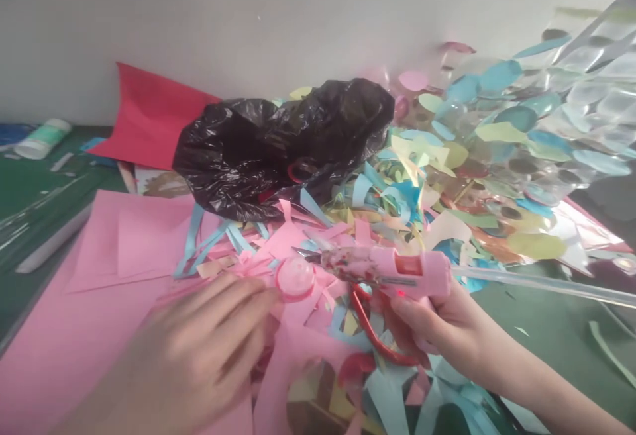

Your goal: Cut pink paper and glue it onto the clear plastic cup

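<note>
My right hand point(422, 329) is wrapped round a pink glue gun point(387, 269), whose metal tip points left. A long clear glue stick point(536, 283) runs out of its back, and a small red light shows near my thumb. In front of the tip is a small round clear dome with a pink rim point(295, 278). The fingers of my left hand point(213, 336) are bent together and pinch this dome at its left edge. Just under the glue gun lies a red curved loop point(375, 332), partly covered by my right hand.
Pink paper sheets point(99, 276) lie at left, with cut paper scraps point(397, 395) under and around my hands. Behind sit a crumpled black plastic bag point(238, 157) and a red sheet point(154, 117). Clear plastic with coloured ovals point(517, 124) piles up at right. A white-capped tube point(44, 139) lies far left.
</note>
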